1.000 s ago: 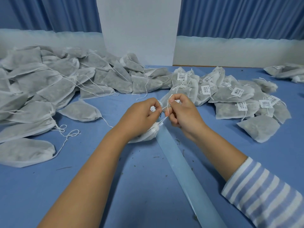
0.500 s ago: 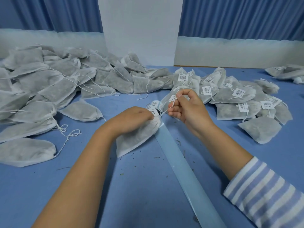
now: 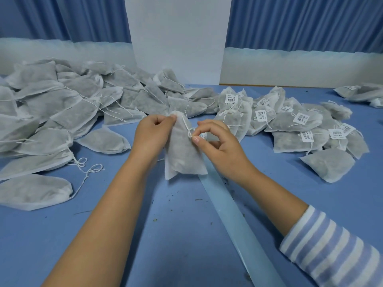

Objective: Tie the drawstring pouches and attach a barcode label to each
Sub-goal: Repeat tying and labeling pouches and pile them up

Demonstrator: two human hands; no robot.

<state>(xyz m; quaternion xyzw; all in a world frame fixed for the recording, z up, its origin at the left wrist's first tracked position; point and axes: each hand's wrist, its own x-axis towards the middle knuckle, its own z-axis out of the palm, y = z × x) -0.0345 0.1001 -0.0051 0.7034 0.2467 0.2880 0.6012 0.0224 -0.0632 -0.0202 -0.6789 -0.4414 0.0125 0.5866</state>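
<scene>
Here the left hand (image 3: 154, 134) has its fingers curled round the top edge of a pouch (image 3: 183, 156) and holds it upright over the bench (image 3: 176, 235). Whether the pouch's lower edge touches the surface cannot be told. The right hand (image 3: 220, 145) pinches the string (image 3: 190, 132) between thumb and forefinger at the pouch's neck, with its other fingers loosely bent. A striped sleeve (image 3: 331, 251) covers that forearm.

A pale strip (image 3: 238, 224) lies on the bench, running from under the pouch toward the near edge, with dark crumbs scattered beside it. To the left sits a large heap (image 3: 62, 104) of pouches with loose strings trailing. To the right lies a smaller pile (image 3: 290, 141), many of its pouches bearing barcode labels (image 3: 301, 118). A few more pouches lie at the far right edge. Behind the bench, blue curtains (image 3: 300, 21) flank a white panel (image 3: 178, 38).
</scene>
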